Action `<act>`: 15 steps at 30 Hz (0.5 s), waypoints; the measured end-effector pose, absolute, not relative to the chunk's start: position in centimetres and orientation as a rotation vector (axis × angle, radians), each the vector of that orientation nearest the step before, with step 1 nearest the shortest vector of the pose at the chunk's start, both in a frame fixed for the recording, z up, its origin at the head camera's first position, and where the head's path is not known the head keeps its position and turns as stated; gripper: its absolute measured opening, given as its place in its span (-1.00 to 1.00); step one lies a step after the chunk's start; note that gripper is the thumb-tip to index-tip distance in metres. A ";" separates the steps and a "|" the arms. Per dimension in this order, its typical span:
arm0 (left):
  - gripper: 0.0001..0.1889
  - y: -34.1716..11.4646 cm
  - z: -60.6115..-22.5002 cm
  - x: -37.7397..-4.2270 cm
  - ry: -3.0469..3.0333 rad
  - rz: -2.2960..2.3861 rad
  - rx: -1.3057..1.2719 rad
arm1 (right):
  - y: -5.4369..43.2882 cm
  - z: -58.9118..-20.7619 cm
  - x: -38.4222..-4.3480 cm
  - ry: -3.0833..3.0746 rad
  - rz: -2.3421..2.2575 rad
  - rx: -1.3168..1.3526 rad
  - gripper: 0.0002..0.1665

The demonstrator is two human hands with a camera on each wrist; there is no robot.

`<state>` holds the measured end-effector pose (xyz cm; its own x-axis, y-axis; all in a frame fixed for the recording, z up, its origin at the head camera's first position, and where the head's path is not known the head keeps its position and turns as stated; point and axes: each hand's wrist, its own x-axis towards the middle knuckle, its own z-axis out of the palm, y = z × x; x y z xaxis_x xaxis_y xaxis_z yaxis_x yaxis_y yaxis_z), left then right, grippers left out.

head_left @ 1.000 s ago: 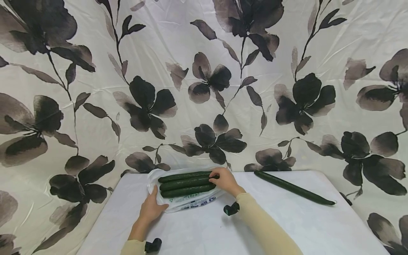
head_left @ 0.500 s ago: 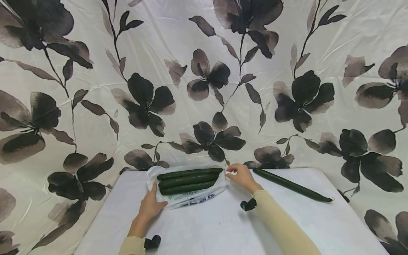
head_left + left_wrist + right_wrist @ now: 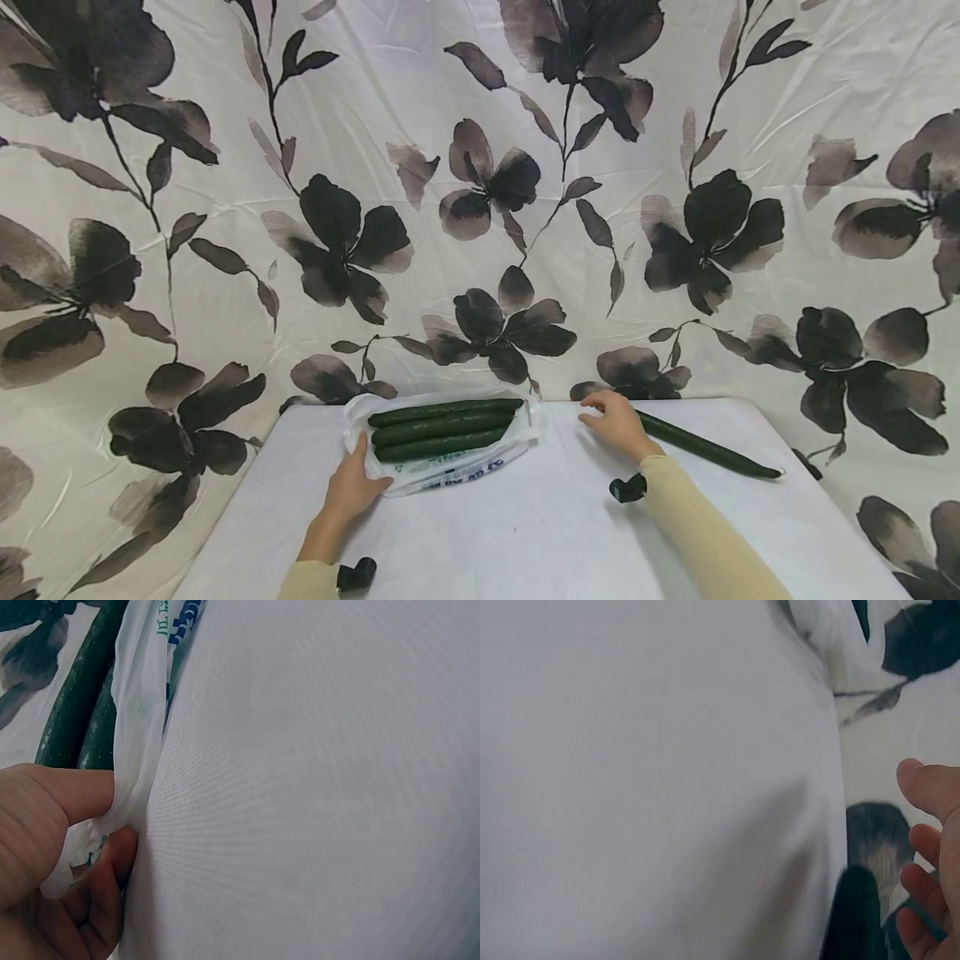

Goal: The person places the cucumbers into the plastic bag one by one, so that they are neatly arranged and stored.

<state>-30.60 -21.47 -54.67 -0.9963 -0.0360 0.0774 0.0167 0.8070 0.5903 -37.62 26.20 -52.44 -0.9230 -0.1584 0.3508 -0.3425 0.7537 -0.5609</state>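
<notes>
Three long dark green cucumbers (image 3: 442,428) lie side by side in a thin white plastic bag (image 3: 523,442) with blue and green print. My left hand (image 3: 351,483) is at the bag's near left end. In the left wrist view its thumb and fingers pinch the edge of the bag (image 3: 139,727) beside the cucumbers (image 3: 79,705). Right of the bag, my right hand (image 3: 621,425) holds nothing; its fingers are loosely bent and apart. A single cucumber (image 3: 708,448) lies slanted beside it, with its far end hidden behind the hand.
A white-covered table (image 3: 487,542) bears everything. Its far edge meets a hanging cloth (image 3: 420,267) with dark flower prints. A black wrist camera (image 3: 628,487) sits on the right wrist, another wrist camera (image 3: 357,575) on the left.
My right hand has let go of the cucumbers in the bag and moved right, to the far end of the single cucumber. The left hand stays at the bag.
</notes>
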 end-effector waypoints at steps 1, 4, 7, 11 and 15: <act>0.04 -21.5 -54.7 -30.6 -2.903 -0.951 0.015 | 26.7 -52.5 -37.6 -2.669 0.919 0.379 -0.69; 0.04 -21.5 -54.8 -30.7 -2.899 -0.956 0.019 | 28.2 -52.5 -37.2 -2.667 0.885 0.341 -0.66; 0.04 -21.4 -54.8 -30.7 -2.893 -0.959 0.021 | 29.9 -52.5 -36.8 -2.678 0.844 0.296 -0.64; 0.05 -21.5 -55.0 -30.7 -2.891 -0.961 0.030 | 32.2 -52.6 -36.4 -2.728 0.812 0.240 -0.59; 0.04 -21.6 -55.2 -30.7 -2.894 -0.959 0.031 | 34.2 -52.6 -36.0 -2.782 0.772 0.200 -0.50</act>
<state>-30.74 -21.65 -55.16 -0.9955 -0.0486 0.0819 0.0100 0.8024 0.5968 -35.97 34.22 -52.64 -0.9600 -0.0657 0.2721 -0.1964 0.8506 -0.4878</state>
